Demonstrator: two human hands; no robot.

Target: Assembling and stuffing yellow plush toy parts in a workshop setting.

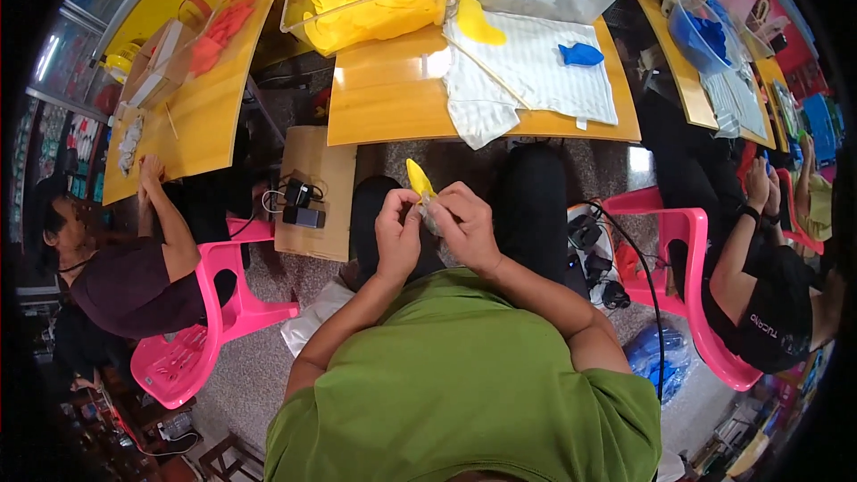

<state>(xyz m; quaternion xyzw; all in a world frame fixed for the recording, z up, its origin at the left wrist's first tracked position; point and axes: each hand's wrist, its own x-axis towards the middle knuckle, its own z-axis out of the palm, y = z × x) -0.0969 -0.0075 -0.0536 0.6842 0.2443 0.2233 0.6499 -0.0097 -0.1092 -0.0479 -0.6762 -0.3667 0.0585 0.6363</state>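
Above my lap, my left hand [398, 232] and my right hand [468, 230] meet with bent fingers around a small yellow fabric piece [417, 178]. Its pointed end sticks up between them. A greyish-white wad of soft material [431, 217] shows below it at my fingertips, partly hidden. Both hands are closed on this pair of things. Ahead on the wooden table [384, 112] lies a white striped cloth [544, 80]. A blue fish-shaped fabric piece [580, 55], a thin wooden stick [489, 73] and a yellow fabric piece [480, 24] rest on it.
A clear bin [368, 4] of yellow fabric pieces and a translucent bin [571, 2] with greyish material stand at the table's far side. Seated people work left and right on pink chairs [214, 303]. A black cable [656, 303] hangs at my right; cardboard [312, 152] stands left.
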